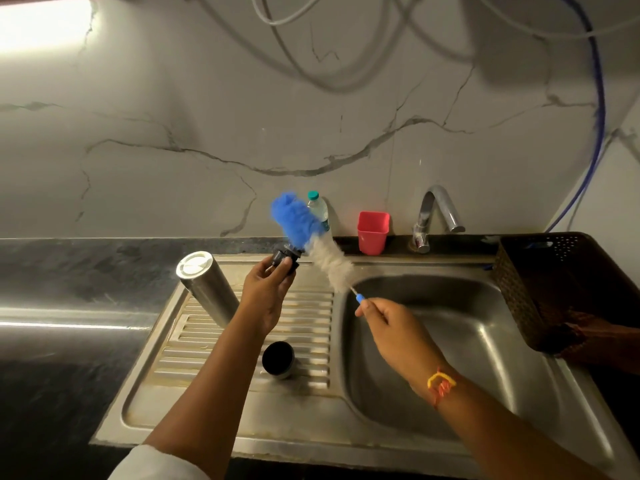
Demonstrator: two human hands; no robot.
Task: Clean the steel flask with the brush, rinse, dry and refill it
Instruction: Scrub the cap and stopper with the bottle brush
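Left of the sink basin (450, 327), the left hand (266, 294) pinches a black stopper (286, 263), the right hand (388, 323) grips the brush (332, 268); the steel flask (211, 292) stands farther left. Short, light strokes advised.

White left sleeve (160, 463); thread band (440, 385) (orange and yellow) round the right wrist

Flask (207, 285) on drainboard (311, 327), left of basin (450, 358); cup (373, 232) behind.
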